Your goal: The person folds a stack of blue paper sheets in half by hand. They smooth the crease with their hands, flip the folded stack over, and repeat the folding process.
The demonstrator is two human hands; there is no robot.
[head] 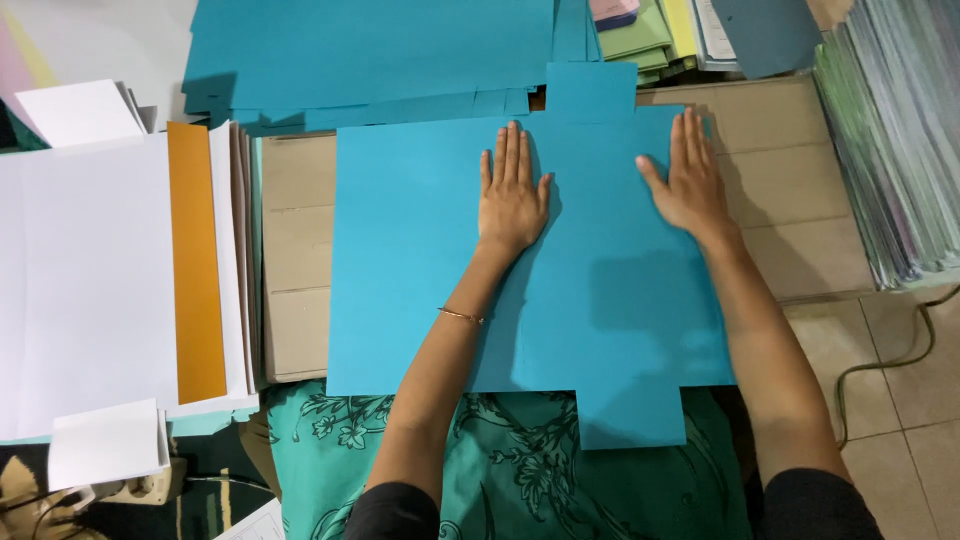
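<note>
Currently we have both hands pressed flat on a blue die-cut card sheet [430, 260], which lies across a brown cardboard slab [295, 260] in front of us and over the edge of our lap. Our left hand [512, 195] rests palm down near the middle of the sheet, fingers extended and close together, holding nothing. Our right hand [690, 180] lies palm down near the sheet's right edge, fingers likewise straight, thumb spread, also holding nothing.

Progress, as far as the view shows: the sheet is laid out and squared on the slab, with one tab projecting at the far edge and one at the near edge. A faint vertical line runs down the sheet between the two hands; we judge it to be a score or fold line, but we cannot tell whether a fold has been made. The sheet lies flat, so any shaping of it appears still to be done.

A stack of blue sheets [370, 50] lies just beyond the slab, touching the far tab area. To our left sits a pile of white sheets [90, 290] with an orange strip [195, 260] on it. To our right, a tall stack of papers [900, 140] stands on the floor side.
</note>
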